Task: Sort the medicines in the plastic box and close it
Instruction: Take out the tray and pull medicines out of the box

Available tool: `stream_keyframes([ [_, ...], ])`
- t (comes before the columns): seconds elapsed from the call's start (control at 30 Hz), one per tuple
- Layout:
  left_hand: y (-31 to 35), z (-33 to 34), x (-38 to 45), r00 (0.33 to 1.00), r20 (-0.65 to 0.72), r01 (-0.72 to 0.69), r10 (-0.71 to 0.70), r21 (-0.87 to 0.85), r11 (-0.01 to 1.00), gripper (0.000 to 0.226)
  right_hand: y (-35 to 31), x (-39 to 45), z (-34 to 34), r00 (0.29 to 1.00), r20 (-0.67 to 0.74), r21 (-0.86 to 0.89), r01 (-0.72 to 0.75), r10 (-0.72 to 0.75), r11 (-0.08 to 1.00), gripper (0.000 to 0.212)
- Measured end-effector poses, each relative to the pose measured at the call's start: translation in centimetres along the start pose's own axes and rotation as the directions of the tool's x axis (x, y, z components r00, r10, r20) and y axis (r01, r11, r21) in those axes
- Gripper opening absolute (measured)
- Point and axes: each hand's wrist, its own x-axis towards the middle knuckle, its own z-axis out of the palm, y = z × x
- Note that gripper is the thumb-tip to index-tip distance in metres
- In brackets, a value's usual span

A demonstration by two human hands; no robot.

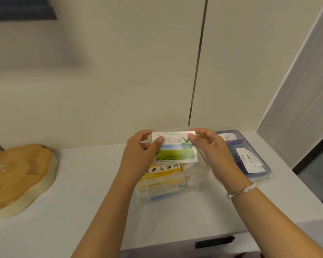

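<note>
Both hands, left and right, pinch the green-and-white medicine carton mid-frame; thin edge grip, could drop crooked into the clear plastic box.

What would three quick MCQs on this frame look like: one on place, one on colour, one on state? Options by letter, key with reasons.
1. Where is the blue translucent plastic tray?
A. right of the clear plastic box
B. left of it
C. on the amber lobed dish

2. What colour is the medicine carton lying in the clear box under the hands?
A. red
B. yellow
C. black

3. How is the white medicine packet with a green field picture held?
A. lying on the counter
B. by one hand
C. by both hands

Key: 1 A, the tray sits at the box's right side. 2 B, its printed face is yellow. 3 C, the left hand and right hand pinch its two ends.
</note>
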Motion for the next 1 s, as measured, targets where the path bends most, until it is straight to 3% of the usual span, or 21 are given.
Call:
stream_keyframes([
  [0.17,2.4,1.5,-1.8,0.991,0.125,0.080,-0.048,-0.268,0.960,0.033,-1.6,-2.2,-3.1,0.993,-0.090,0.063,-0.068,0.074,0.996,0.020],
  [0.47,2.3,7.7,-7.8,0.961,0.254,0.193,-0.109,-0.334,0.923,0.025,-3.3,-6.9,-11.2,0.973,-0.091,-0.219,-0.227,0.212,0.949,0.023],
  [0.63,1.2,11.7,-9.1,0.913,0.347,0.320,-0.214,-0.283,0.904,0.005,0.3,-8.5,-13.9,0.927,-0.196,-0.202,-0.358,0.320,0.912,0.025],
  [0.8,-0.3,14.6,-9.2,0.822,0.405,0.518,-0.401,-0.237,0.822,0.011,3.6,-8.3,-14.9,0.887,-0.268,-0.175,-0.429,0.376,0.886,0.018],
  [1.0,-0.4,16.7,-9.3,0.769,0.460,0.567,-0.443,-0.173,0.805,0.027,6.7,-7.3,-15.5,0.870,-0.355,-0.256,-0.442,0.341,0.860,0.016],
])
